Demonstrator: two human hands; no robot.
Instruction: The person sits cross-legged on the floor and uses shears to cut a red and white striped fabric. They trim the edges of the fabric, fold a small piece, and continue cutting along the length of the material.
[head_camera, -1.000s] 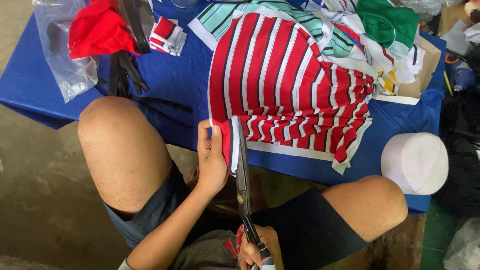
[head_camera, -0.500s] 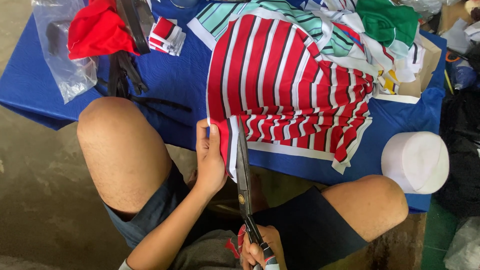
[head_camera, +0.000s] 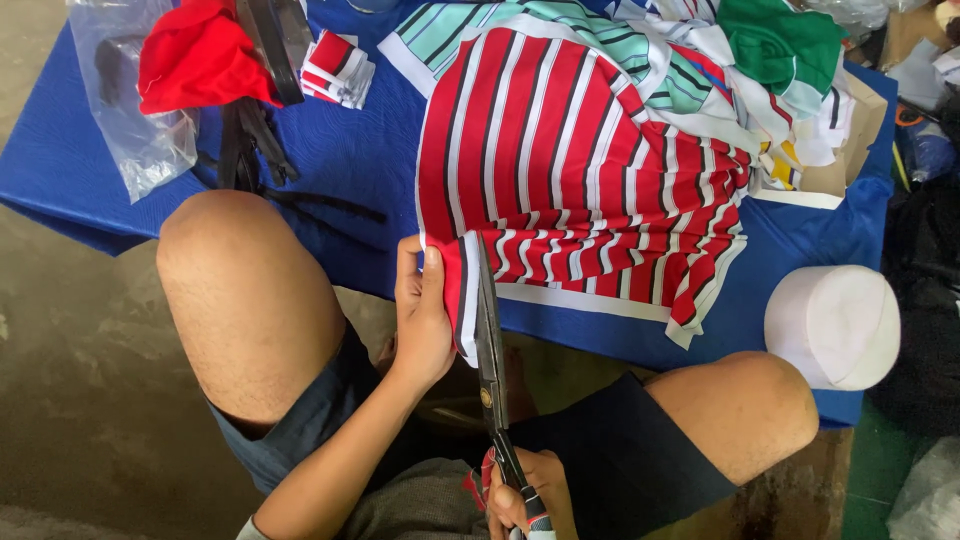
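Head view, near edge: right hand (head_camera: 528, 492) low in frame, fingers clenched on the scissors (head_camera: 492, 370) handles, partly cut off by the picture's bottom edge. Blades long and dark, pointing away from the body, tips reaching the lower edge of the striped cloth (head_camera: 580, 180); blades appear nearly closed, exact gap not discernible. Left hand (head_camera: 422, 320) just left of the blades, fingers pinching a folded flap of the cloth, thumb on top, flap hanging off the counter (head_camera: 340, 160) edge. Both bare knees visible either side of the hands, dark shorts below.

Striped cloth: red with white and dark stripes, white border along its lower edge, spread flat over the counter's middle, near corner held over the edge between hand and scissors.

Counter covered in blue sheet. White cap (head_camera: 833, 325) at the right near corner, upright, apart from the cloth. Black straps (head_camera: 255, 160) lying left of the cloth, near the left knee.

Further back: small folded striped piece (head_camera: 338, 68) left of centre; red fabric (head_camera: 195, 60) at the far left, beside a clear plastic bag (head_camera: 130, 110) hanging over the counter's left edge. Teal striped cloth (head_camera: 470, 25) beneath the top of the red one. Green fabric (head_camera: 780, 40) and mixed scraps heaped at the far right, a cardboard box (head_camera: 850, 150) partly under them.
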